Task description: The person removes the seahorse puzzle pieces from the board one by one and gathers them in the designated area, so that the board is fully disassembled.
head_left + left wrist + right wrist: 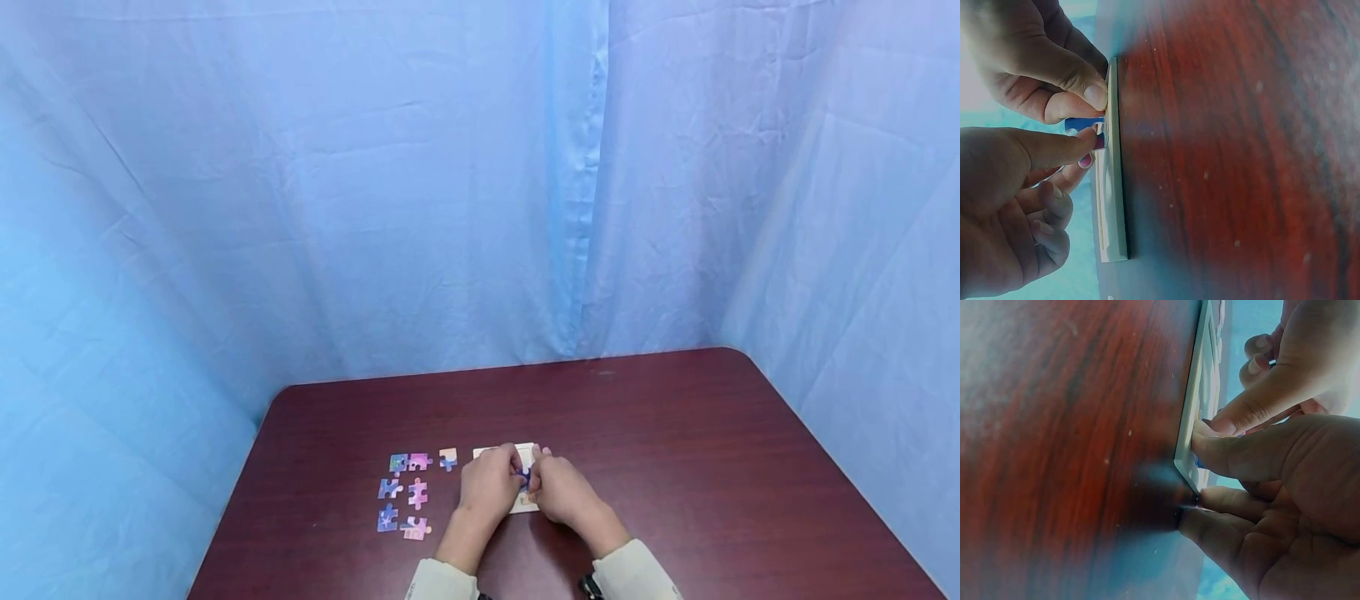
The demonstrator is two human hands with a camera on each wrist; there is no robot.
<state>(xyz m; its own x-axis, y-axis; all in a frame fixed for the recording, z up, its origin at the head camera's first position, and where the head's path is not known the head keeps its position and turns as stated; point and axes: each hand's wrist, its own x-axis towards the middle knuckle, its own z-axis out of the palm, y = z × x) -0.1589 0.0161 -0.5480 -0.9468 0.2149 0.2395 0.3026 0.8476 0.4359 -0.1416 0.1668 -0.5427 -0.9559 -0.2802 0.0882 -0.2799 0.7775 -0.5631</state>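
Observation:
On the table, a pale puzzle board (480, 452) lies beneath both hands. My left hand (487, 483) reaches over it and pinches a dark blue and purple puzzle piece (1077, 123) between thumb and index finger. From the other side, my right hand (570, 493) holds the same piece low against the board, its thumb (1229, 450) down at the surface. Two other right fingers (1222, 500) lie by the board's right edge. Seen from the left wrist, the piece stands tilted on the board. The hands hide much of the board's inside.
Left of the board lie several loose puzzle pieces, among them a blue one with a star (387, 518), a pink one (417, 493) and a peach and blue one (447, 458). The dark red-brown table (675, 433) is ringed by blue curtains (375, 208).

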